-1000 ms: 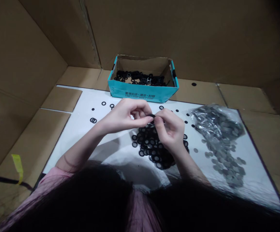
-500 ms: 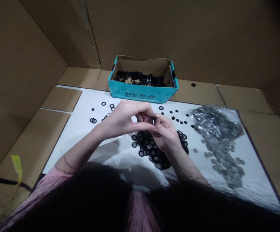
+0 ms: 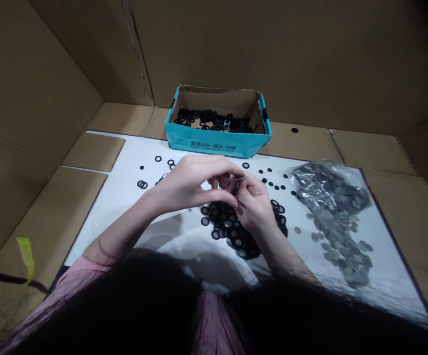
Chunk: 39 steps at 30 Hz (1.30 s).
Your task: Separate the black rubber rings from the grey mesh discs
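My left hand [image 3: 191, 185] and my right hand [image 3: 252, 202] meet above the white mat [image 3: 132, 207], fingers curled together around a small black ring [image 3: 237, 186] held on edge between them. Under my right hand lies a pile of black rings [image 3: 236, 227] with pale centres. Both hands pinch the same ring; whether anything else sits inside it is too small to make out.
A teal cardboard box [image 3: 217, 140] holding several black rings stands at the back. A clear bag of grey discs [image 3: 332, 197] spills onto the mat at the right. Loose rings [image 3: 142, 184] and small black dots lie scattered. Cardboard walls surround everything. A yellow tape tab [image 3: 26, 251] sticks up at the left.
Both hands have shifted slightly left and nearer together. The ring, flat between the fingertips a second ago, now stands tilted on edge. My left fingers have curled further over my right hand.
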{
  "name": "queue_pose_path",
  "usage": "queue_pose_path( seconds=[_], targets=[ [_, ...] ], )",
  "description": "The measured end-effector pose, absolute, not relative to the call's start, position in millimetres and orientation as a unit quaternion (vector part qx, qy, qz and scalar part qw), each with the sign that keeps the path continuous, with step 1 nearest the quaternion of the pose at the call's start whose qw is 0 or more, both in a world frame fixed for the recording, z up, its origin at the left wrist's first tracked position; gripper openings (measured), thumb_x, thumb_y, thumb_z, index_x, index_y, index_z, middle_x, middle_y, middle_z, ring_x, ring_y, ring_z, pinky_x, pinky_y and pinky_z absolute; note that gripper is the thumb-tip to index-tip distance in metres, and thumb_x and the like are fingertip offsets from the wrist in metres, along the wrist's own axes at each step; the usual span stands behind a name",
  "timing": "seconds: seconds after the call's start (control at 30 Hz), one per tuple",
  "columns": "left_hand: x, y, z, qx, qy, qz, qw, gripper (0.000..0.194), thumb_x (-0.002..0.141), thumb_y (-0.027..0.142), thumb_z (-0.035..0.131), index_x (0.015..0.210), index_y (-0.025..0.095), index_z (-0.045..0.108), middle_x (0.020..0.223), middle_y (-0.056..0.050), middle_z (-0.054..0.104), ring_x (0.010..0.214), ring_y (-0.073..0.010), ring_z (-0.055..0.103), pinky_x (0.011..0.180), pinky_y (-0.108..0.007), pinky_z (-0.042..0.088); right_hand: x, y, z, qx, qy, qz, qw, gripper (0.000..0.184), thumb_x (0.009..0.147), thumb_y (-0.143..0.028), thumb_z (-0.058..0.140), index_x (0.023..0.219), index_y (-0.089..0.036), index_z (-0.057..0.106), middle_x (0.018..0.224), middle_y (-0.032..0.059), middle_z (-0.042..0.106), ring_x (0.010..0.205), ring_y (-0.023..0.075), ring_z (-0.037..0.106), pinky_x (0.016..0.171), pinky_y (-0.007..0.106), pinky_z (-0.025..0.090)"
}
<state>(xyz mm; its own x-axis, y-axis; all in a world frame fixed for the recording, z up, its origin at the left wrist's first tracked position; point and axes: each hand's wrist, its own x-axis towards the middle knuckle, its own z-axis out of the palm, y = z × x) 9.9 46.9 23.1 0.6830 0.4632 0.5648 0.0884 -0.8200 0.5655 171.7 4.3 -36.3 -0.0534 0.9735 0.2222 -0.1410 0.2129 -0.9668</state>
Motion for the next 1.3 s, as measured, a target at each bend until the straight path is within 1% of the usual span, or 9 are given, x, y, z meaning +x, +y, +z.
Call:
queue_pose_path(
  seconds=[0.1,0.23,0.33,0.43,0.67,0.97,1.13,1.23,1.3],
  targets=[
    [9.8,46.0,22.4,0.885,0.141,0.372,0.241,0.015,0.085,0.024,0.069,0.092,0.012,0.065,0.079,-0.004,0.067,0.070,-0.0098,0.059,0.065,-0.020,0.047,171.6,5.0,-39.6,-0.388,-0.542,0.483,0.568,0.044,0.081,-0.065,0.056,0.072,-0.021,0.055,0.064,-0.0007,0.050,0.062,0.0146,0.049,0.058,0.029,0.042],
    [8.9,45.7,22.8,0.886,0.137,0.371,0.241,0.012,0.086,0.022,0.068,0.087,0.011,0.063,0.075,-0.003,0.065,0.067,-0.0093,0.058,0.064,-0.019,0.047,174.0,4.6,-41.9,-0.388,-0.551,0.471,0.569,0.044,0.083,-0.063,0.055,0.072,-0.021,0.056,0.063,-0.0011,0.050,0.059,0.0141,0.049,0.055,0.029,0.042],
    [8.0,46.1,23.1,0.891,0.147,0.370,0.219,0.009,0.085,0.018,0.068,0.088,0.011,0.063,0.076,-0.003,0.066,0.068,-0.0096,0.059,0.064,-0.019,0.046,180.5,1.7,-37.4,-0.387,-0.562,0.459,0.569,0.039,0.085,-0.061,0.054,0.083,-0.022,0.063,0.067,-0.0003,0.056,0.062,0.0146,0.053,0.058,0.030,0.045],
    [7.5,45.3,23.0,0.895,0.158,0.370,0.195,0.007,0.085,0.016,0.067,0.089,0.013,0.062,0.077,-0.002,0.066,0.068,-0.0097,0.059,0.064,-0.019,0.046,186.3,-4.6,-26.9,-0.406,-0.586,0.423,0.559,0.031,0.083,-0.053,0.063,0.093,-0.023,0.068,0.076,0.0013,0.065,0.070,0.0158,0.060,0.066,0.032,0.050],
    [9.9,40.4,20.3,0.907,0.153,0.345,0.186,0.005,0.085,0.010,0.060,0.086,0.015,0.060,0.076,-0.002,0.065,0.066,-0.0098,0.058,0.062,-0.019,0.043,185.3,-21.5,-10.0,-0.476,-0.617,0.334,0.530,0.010,0.078,-0.027,0.072,0.087,-0.022,0.071,0.076,0.0014,0.071,0.068,0.0151,0.063,0.065,0.030,0.052],
    [20.0,36.8,13.3,0.905,0.147,0.369,0.149,0.004,0.088,0.014,0.059,0.084,0.014,0.061,0.074,-0.002,0.066,0.063,-0.0095,0.056,0.059,-0.019,0.040,189.9,-24.6,-9.6,-0.459,-0.620,0.332,0.542,0.009,0.079,-0.022,0.069,0.088,-0.021,0.071,0.079,0.0027,0.071,0.070,0.0146,0.064,0.067,0.030,0.055],
    [23.4,38.5,7.3,0.907,0.147,0.359,0.164,0.010,0.089,0.022,0.062,0.091,0.012,0.063,0.080,-0.005,0.069,0.070,-0.0122,0.061,0.064,-0.021,0.043,207.3,-23.7,-11.7,-0.468,-0.656,0.300,0.510,0.013,0.081,-0.024,0.067,0.093,-0.022,0.072,0.081,0.0034,0.070,0.072,0.0154,0.063,0.068,0.032,0.054],
    [9.8,46.3,8.2,0.907,0.201,0.323,0.180,0.041,0.080,0.040,0.073,0.109,0.013,0.063,0.082,-0.004,0.070,0.073,-0.0140,0.064,0.066,-0.021,0.044,232.6,-23.0,-14.8,-0.496,-0.709,0.227,0.447,0.024,0.082,-0.024,0.067,0.105,-0.022,0.072,0.087,0.0049,0.069,0.077,0.0169,0.062,0.074,0.035,0.052],
    [-4.8,53.4,9.3,0.903,0.254,0.298,0.179,0.047,0.077,0.043,0.075,0.112,0.014,0.063,0.079,-0.002,0.069,0.071,-0.0140,0.064,0.064,-0.021,0.043,250.2,-23.2,-17.5,-0.516,-0.752,0.160,0.377,0.030,0.081,-0.026,0.068,0.110,-0.022,0.071,0.090,0.0060,0.068,0.083,0.0198,0.062,0.078,0.038,0.051]
  ],
)
